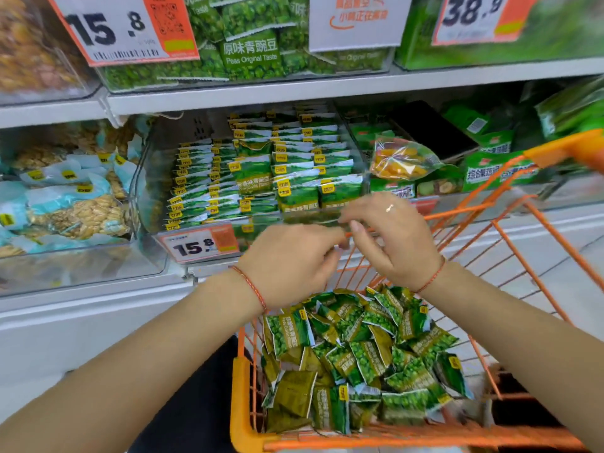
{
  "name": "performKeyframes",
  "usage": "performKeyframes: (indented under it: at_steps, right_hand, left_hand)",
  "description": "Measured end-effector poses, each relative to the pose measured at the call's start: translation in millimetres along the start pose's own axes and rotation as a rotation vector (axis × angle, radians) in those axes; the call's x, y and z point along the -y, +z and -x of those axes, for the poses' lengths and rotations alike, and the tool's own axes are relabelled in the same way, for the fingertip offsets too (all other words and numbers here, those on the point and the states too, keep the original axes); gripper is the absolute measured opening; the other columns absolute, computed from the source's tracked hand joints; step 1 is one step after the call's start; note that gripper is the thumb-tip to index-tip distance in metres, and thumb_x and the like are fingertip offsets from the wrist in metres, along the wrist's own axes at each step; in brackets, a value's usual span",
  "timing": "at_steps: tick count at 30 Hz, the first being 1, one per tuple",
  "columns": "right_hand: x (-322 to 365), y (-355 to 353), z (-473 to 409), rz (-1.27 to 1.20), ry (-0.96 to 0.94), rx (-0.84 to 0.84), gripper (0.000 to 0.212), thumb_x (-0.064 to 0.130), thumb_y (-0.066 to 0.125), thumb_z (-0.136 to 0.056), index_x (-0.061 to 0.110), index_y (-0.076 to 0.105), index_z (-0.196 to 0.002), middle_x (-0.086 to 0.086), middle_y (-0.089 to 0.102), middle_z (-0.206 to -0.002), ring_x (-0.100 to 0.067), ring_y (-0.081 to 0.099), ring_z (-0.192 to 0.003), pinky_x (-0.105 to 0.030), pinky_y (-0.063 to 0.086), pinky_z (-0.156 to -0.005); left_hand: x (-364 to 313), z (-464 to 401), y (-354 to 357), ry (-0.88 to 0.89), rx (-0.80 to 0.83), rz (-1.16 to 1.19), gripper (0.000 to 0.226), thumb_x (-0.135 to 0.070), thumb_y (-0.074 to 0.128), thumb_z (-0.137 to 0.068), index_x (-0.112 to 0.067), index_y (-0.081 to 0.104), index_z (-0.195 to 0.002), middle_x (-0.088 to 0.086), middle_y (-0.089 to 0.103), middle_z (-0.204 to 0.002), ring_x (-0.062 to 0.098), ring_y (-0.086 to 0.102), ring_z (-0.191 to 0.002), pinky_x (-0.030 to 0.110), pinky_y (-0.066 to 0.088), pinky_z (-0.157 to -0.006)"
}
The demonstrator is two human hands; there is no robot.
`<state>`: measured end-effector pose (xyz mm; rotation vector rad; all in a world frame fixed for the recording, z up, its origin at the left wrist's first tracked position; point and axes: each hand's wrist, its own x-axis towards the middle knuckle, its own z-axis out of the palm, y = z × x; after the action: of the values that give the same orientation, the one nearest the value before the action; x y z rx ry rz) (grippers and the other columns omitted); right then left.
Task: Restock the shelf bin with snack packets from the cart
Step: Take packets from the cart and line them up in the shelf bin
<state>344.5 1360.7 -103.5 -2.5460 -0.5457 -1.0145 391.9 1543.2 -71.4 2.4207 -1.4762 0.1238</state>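
Note:
The clear shelf bin on the middle shelf is packed with rows of green pea snack packets. Below it on the right, the orange wire cart holds a loose heap of the same green packets. Both my hands hover above the cart's far rim, just in front of the bin's lower front edge. My left hand has its fingers loosely curled and my right hand has its fingers bent towards the left hand. The fingertips nearly meet. No packet shows in either hand, and both are blurred by motion.
A 15.8 price tag hangs on the bin's front. To the left stands a bin of pale blue packets. An orange-filled bag and green packs lie to the right. The upper shelf carries more green pea packets.

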Motion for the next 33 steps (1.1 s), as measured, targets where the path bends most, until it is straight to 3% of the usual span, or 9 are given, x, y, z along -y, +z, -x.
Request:
performKeyframes:
  at_steps: [3,6,8,11,16,21,26,27,33]
  right_hand:
    - [0,-4,43,0.087,0.084,0.185,0.030,0.024,0.041,-0.094,0.010,0.067,-0.084,-0.001,0.064,-0.069,-0.021,0.059,-0.064,-0.031,0.045,-0.053]
    - [-7,0,69,0.145,0.344,0.773,0.025,0.029,0.038,-0.097,0.018,0.060,-0.099,-0.001,0.066,-0.079,-0.022,0.061,-0.069,-0.028,0.040,-0.056]
    - [-8,2,81,0.216,0.436,1.166,0.025,0.026,0.042,-0.098,0.023,0.053,-0.120,-0.005,0.063,-0.108,-0.025,0.061,-0.093,-0.029,0.042,-0.067]
    - [-3,9,95,0.240,0.413,1.375,0.052,0.014,0.051,-0.091,0.027,0.038,-0.139,-0.009,0.055,-0.124,-0.028,0.058,-0.102,-0.033,0.047,-0.070]
    - [12,29,101,0.208,0.389,1.632,0.065,0.023,0.053,-0.091,0.028,0.022,-0.147,-0.004,0.050,-0.072,-0.024,0.052,-0.075,-0.027,0.037,-0.051]
    - [8,29,100,0.168,0.511,1.546,0.044,0.048,0.047,-0.093,0.010,0.049,-0.115,-0.004,0.050,-0.072,-0.024,0.050,-0.071,-0.031,0.040,-0.059]
    - [-7,26,98,0.117,0.669,1.336,0.003,0.012,0.059,-0.088,0.012,0.061,-0.089,-0.008,0.061,-0.089,-0.025,0.061,-0.089,-0.034,0.050,-0.073]
    - [-11,21,95,0.085,0.737,1.292,0.011,0.008,0.060,-0.086,0.018,0.057,-0.085,-0.005,0.059,-0.089,-0.023,0.058,-0.085,-0.032,0.048,-0.071]
    - [-20,-27,59,-0.037,0.910,1.073,0.039,0.009,0.062,-0.085,0.014,0.052,-0.122,-0.010,0.066,-0.103,-0.024,0.061,-0.093,-0.032,0.049,-0.076]
  left_hand:
    - [-20,-7,46,-0.102,0.598,-0.160,0.027,-0.021,0.049,-0.093,-0.015,0.056,-0.119,0.008,0.062,-0.110,0.027,0.061,-0.095,0.032,0.046,-0.064]
    - [-28,-8,97,-0.083,0.938,-0.266,0.045,-0.012,0.063,-0.086,-0.006,0.050,-0.128,0.013,0.058,-0.111,0.027,0.060,-0.090,0.034,0.048,-0.063]
    - [-27,-7,122,-0.061,0.944,-0.290,0.063,-0.012,0.067,-0.083,-0.009,0.039,-0.140,0.015,0.050,-0.127,0.031,0.054,-0.111,0.039,0.050,-0.078]
    - [-20,-5,135,-0.041,0.911,-0.337,0.066,-0.016,0.063,-0.088,-0.009,0.029,-0.145,0.017,0.038,-0.140,0.033,0.040,-0.127,0.042,0.043,-0.096]
    - [-16,-1,144,-0.056,0.900,-0.365,0.051,-0.009,0.053,-0.093,-0.007,0.034,-0.140,0.016,0.046,-0.136,0.032,0.045,-0.123,0.040,0.045,-0.091]
    - [-10,-3,136,-0.036,0.887,-0.300,0.053,-0.016,0.059,-0.092,-0.011,0.034,-0.139,0.014,0.058,-0.117,0.030,0.059,-0.102,0.037,0.046,-0.071]
    - [-13,-7,130,-0.121,0.812,0.009,0.044,-0.032,0.063,-0.089,-0.013,0.048,-0.125,0.011,0.058,-0.118,0.028,0.057,-0.100,0.036,0.045,-0.074]
    - [-12,-9,125,-0.141,0.779,0.080,0.042,-0.033,0.063,-0.088,-0.013,0.050,-0.123,0.011,0.058,-0.118,0.026,0.056,-0.098,0.035,0.045,-0.075]
    - [7,-14,88,-0.340,0.474,0.746,0.040,-0.040,0.072,-0.081,-0.015,0.056,-0.109,0.008,0.058,-0.126,0.019,0.055,-0.117,0.037,0.044,-0.102]
